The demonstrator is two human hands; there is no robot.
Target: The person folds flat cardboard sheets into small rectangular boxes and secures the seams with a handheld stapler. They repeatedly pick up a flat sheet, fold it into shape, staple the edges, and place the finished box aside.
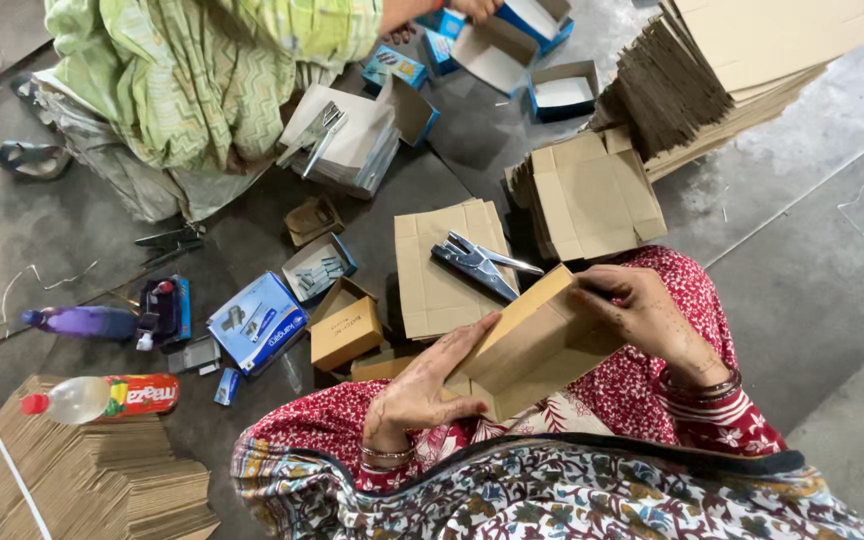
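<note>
So the person is sitting on the floor (832, 330) and working a half-folded cardboard box (532, 345) right over their lap, which is keeping it close and steady. The left hand (422, 390) is pressing flat against the box's near side, fingers spread, while the right hand (642, 312) is gripping the far top edge, so both hands are clamped on the same box from opposite sides, probably squaring it up. The stapling pliers (482, 262) are lying on a flat cardboard blank (442, 285) just ahead of the knees, within easy grab. More flat blanks (592, 195) are stacking up beyond that, with a big pile (742, 70) further back. Off to the left there's a blue stapler box (257, 322), a small brown carton (345, 333), a purple spray bottle (82, 322) and a clear drink bottle (102, 397). Another person in green (202, 70) is sitting across.
</note>
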